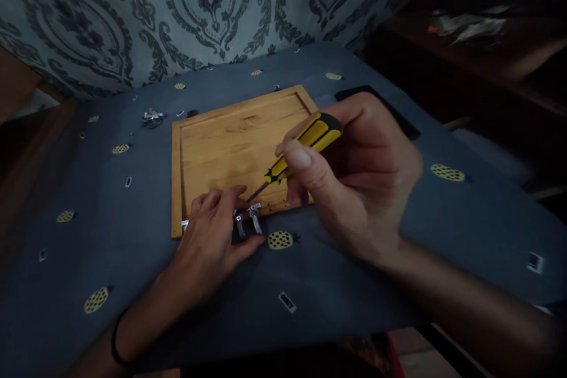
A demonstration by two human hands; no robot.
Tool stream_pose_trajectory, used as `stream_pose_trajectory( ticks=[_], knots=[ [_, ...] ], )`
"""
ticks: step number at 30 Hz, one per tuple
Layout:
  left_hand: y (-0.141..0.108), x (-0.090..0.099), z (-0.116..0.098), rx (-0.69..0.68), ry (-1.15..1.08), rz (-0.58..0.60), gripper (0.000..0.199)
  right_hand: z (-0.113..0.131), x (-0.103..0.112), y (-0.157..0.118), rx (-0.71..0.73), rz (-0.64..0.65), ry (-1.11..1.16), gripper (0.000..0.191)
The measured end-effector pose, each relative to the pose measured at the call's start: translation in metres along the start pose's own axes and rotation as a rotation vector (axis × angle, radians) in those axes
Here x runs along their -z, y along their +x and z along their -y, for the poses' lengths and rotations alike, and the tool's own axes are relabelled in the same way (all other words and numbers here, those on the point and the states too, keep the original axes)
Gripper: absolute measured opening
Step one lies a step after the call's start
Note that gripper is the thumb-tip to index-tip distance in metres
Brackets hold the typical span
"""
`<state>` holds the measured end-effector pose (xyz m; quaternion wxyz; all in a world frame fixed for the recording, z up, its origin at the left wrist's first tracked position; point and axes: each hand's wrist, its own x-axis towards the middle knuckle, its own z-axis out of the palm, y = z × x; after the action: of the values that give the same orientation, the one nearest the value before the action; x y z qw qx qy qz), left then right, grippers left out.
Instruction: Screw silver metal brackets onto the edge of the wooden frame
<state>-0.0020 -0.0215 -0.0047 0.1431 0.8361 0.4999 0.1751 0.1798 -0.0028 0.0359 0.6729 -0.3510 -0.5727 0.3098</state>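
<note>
A framed wooden panel [239,147] lies flat, with small holes along its near edge. At that edge sits a small silvery metal fitting [254,212] with screws and two arms reaching past the board. My left hand [208,230] rests over the board's edge and steadies the fitting between fingers and thumb. Held in my right hand [363,183] is a yellow and black screwdriver [305,142], its shaft slanting down to the left. The tip comes close to the fitting; whether it touches a screw I cannot tell. Another silvery piece [185,224] shows partly beside my left hand.
More metal fittings [153,118] lie together beyond the panel's left side. A dark flat object [398,118] is behind my right hand. The blue pineapple-print cloth [146,189] spreads underneath, with a patterned curtain [208,6] behind it.
</note>
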Motion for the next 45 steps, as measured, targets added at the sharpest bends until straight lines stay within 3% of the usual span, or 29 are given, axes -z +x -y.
stream_pose_trajectory(
  ticks=[14, 29, 36, 41, 45],
  knots=[
    [-0.001, 0.000, -0.002, 0.031, -0.012, 0.013, 0.062, -0.011, 0.009, -0.007, -0.098, 0.064, 0.003, 0.031],
    [-0.001, -0.001, -0.001, 0.033, -0.024, 0.001, 0.062, -0.018, 0.010, -0.011, -0.059, 0.142, -0.074, 0.022],
    [-0.001, -0.002, -0.001, -0.013, 0.007, -0.030, 0.060, -0.014, 0.015, -0.007, -0.071, 0.392, 0.027, 0.017],
    [-0.001, -0.002, 0.000, -0.033, 0.020, -0.028, 0.047, -0.016, 0.008, -0.001, -0.073, 0.462, 0.116, 0.006],
    [-0.002, -0.005, 0.003, -0.018, 0.040, -0.061, 0.036, -0.013, -0.005, 0.009, -0.032, 0.526, 0.002, 0.015]
  ],
)
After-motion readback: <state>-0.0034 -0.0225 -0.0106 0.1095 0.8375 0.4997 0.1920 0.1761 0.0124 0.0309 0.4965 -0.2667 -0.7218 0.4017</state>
